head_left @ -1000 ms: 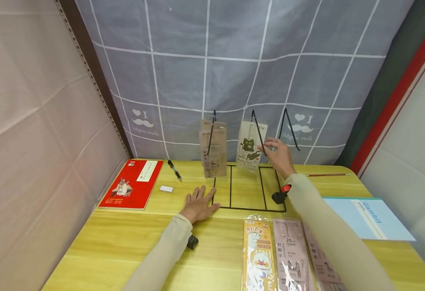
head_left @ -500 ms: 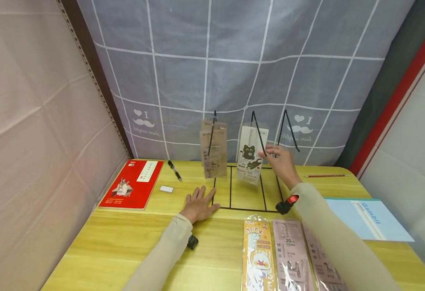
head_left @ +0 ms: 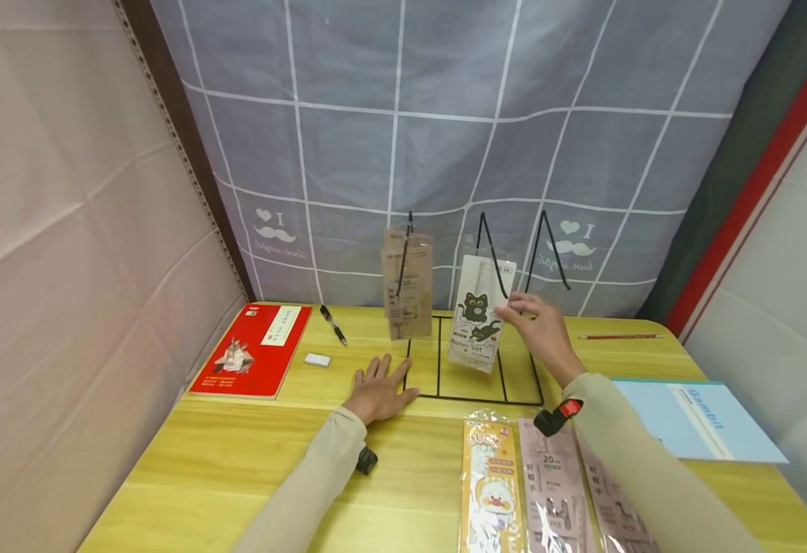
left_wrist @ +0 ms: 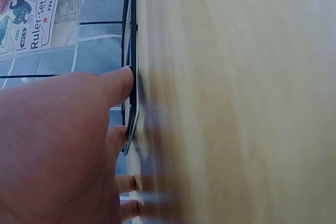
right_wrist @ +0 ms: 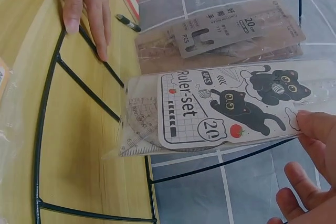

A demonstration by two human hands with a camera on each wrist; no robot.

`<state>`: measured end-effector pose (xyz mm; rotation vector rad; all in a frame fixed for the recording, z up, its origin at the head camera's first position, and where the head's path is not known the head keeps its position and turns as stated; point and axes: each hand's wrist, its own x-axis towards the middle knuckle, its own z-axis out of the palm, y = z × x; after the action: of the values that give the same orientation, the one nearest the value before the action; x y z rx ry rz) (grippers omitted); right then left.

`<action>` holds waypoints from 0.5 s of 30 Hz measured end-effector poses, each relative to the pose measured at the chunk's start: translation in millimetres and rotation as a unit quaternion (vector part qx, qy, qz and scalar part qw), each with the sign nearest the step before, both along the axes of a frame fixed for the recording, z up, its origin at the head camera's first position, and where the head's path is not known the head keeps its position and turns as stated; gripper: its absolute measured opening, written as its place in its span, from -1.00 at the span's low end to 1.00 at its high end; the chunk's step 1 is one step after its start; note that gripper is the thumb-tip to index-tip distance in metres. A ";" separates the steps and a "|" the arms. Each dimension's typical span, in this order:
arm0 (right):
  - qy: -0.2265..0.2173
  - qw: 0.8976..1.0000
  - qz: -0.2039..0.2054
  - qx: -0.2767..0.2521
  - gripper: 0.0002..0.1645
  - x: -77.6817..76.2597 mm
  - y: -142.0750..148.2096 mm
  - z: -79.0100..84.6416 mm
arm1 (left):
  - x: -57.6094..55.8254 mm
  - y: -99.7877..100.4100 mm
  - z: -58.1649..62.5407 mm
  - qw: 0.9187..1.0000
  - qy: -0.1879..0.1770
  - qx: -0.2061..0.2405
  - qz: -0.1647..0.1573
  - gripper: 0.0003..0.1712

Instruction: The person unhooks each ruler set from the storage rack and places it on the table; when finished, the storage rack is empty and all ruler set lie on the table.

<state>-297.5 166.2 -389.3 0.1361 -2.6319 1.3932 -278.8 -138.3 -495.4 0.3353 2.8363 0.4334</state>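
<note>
My right hand [head_left: 543,334] pinches the right edge of a ruler set [head_left: 474,326] between thumb and finger. Black cats decorate its white card, and clear rulers [right_wrist: 139,127] show through the plastic sleeve. The pack overlaps the middle hook [head_left: 493,250] of a black wire display rack [head_left: 471,399] and tilts slightly. My left hand [head_left: 377,395] lies palm down on the table with spread fingers, its thumb and index finger at the left front corner of the rack's base. Brownish ruler packs [head_left: 408,296] hang from the left hook, while the right hook [head_left: 555,246] carries nothing.
In front lie an orange duck pack [head_left: 491,484] and two pink ruler packs [head_left: 557,491]. Left stand a red notebook [head_left: 237,369], an eraser [head_left: 317,359] and a pen [head_left: 334,326]. Right are a pencil [head_left: 620,336] and a blue notebook [head_left: 742,426]. Grey curtain [head_left: 348,153] hangs behind.
My right hand has drawn the cat ruler set forward and down towards me, slightly to the right. The left hand stays where it was on the table.
</note>
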 end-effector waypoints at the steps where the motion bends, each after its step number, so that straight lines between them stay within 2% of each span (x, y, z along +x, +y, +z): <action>1: -0.001 1.000 0.001 0.001 -0.21 1.3 0.1 0.1 | 0.9 0.0 1.3 1.000 0.001 -0.001 0.001 -0.20; 6: -0.009 1.000 0.006 0.005 -0.18 9.3 1.2 0.8 | 3.2 0.7 4.8 1.000 0.002 -0.002 0.002 -0.21; 15: -0.013 1.000 0.008 0.019 -0.18 32.0 1.9 -2.3 | 2.0 0.1 2.7 1.000 0.002 -0.001 0.002 -0.20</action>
<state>-265.5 168.1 -391.6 0.1451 -2.6844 1.3603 -276.8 -138.2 -492.7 0.3307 2.8422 0.4319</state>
